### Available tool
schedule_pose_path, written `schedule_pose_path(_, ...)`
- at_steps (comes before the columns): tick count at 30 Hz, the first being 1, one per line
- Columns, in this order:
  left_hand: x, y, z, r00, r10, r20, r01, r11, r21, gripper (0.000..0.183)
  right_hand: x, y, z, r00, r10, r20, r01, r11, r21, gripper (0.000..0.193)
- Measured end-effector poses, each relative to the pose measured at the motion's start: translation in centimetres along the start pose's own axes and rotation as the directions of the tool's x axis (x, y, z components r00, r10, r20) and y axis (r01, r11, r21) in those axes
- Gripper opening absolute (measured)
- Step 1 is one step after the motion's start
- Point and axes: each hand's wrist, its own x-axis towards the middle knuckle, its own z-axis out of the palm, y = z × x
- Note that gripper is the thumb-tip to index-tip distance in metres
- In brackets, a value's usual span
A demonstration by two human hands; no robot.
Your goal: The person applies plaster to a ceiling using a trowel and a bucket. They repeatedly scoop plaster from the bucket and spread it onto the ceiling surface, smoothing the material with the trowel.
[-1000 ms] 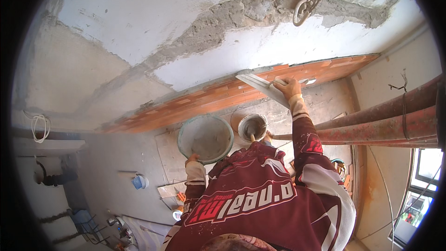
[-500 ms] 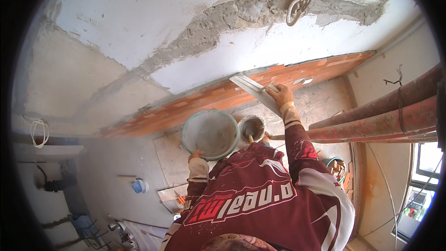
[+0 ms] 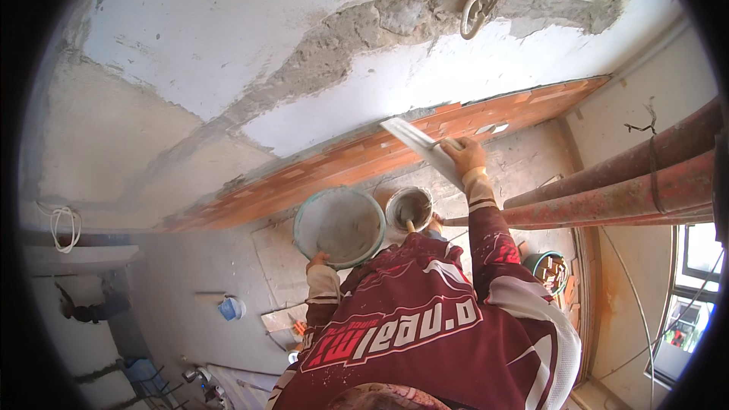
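Observation:
In my right hand (image 3: pixel 467 158) is the handle of a long, flat plastering trowel (image 3: pixel 420 146), its pale blade slanting up and left toward the top edge of the orange brick strip (image 3: pixel 304 182). My left hand (image 3: pixel 318 260) grips the near rim of a round green basin (image 3: pixel 297 222), which looks slightly tilted. Grey mortar (image 3: pixel 342 229) lines the basin. Just right of it stands a smaller bucket (image 3: pixel 389 212) with grey mix inside and a stick-like handle leaning in it.
Above the bricks is a white wall (image 3: pixel 228 15) with a rough grey patched channel and a looped pale conduit (image 3: pixel 472 15). Thick red-brown pipes (image 3: pixel 615 201) cross at right. A tub of brick pieces (image 3: pixel 548 272) stands below them. A small blue bucket (image 3: pixel 231 307) sits left.
The basin has come slightly nearer to me under my left hand. My right hand and the trowel have shifted a little to the right.

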Motion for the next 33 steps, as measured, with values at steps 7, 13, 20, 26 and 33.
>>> schedule_pose_path(7,1.8,-1.4,-1.4,0.997,-0.04,-0.058,0.046,0.994,0.095,0.027,-2.9,-1.5,6.5,0.986,-0.062,0.157,0.05,0.995,0.082,0.046)
schedule_pose_path(13,1.9,-2.0,-1.9,0.999,-0.008,-0.048,0.008,1.0,0.014,0.028,-2.2,-1.4,7.4,0.99,-0.069,0.121,0.056,0.992,0.11,0.046)
schedule_pose_path(20,4.3,-3.0,-2.3,0.993,-0.113,-0.025,0.114,0.993,0.03,0.03,1.4,2.2,3.3,0.997,-0.06,0.046,0.056,0.994,0.094,0.043)
schedule_pose_path(26,-0.7,-1.7,-1.8,0.979,0.188,0.073,-0.198,0.966,0.164,0.028,3.8,3.8,-0.8,0.999,-0.025,-0.02,0.025,1.0,-0.001,0.042)
schedule_pose_path(33,1.9,-2.3,-2.0,1.0,0.026,0.014,-0.026,1.0,-0.015,0.028,4.3,3.8,-3.6,0.991,0.066,-0.115,-0.072,0.996,-0.049,0.052)
